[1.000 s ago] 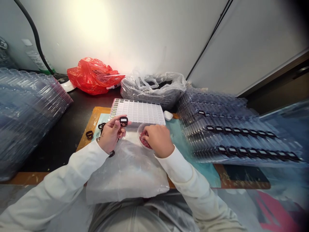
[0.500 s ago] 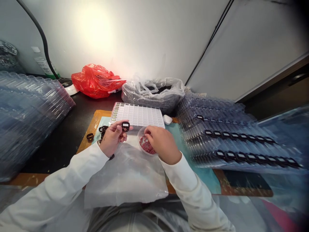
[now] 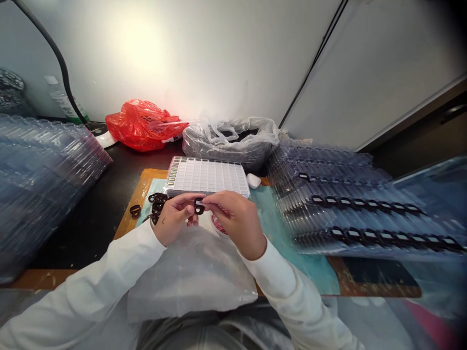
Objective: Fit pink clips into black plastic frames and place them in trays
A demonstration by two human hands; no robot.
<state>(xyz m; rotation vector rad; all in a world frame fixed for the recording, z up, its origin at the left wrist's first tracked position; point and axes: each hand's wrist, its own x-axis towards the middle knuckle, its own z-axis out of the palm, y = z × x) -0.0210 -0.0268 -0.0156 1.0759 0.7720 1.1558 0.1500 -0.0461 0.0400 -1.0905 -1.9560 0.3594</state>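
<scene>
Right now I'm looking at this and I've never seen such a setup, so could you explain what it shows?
There's no machine, just a person's two bare hands, viewed by a camera worn on the head that looks forward and down. The left hand holds a small black piece. The right hand reaches that piece; whether it also pinches something, I can't tell. Small red pieces show partly hidden behind the right hand. On the table, more black pieces lie by the left hand, a white gridded tray lies ahead, and clear plastic stacks stand on both sides.
</scene>
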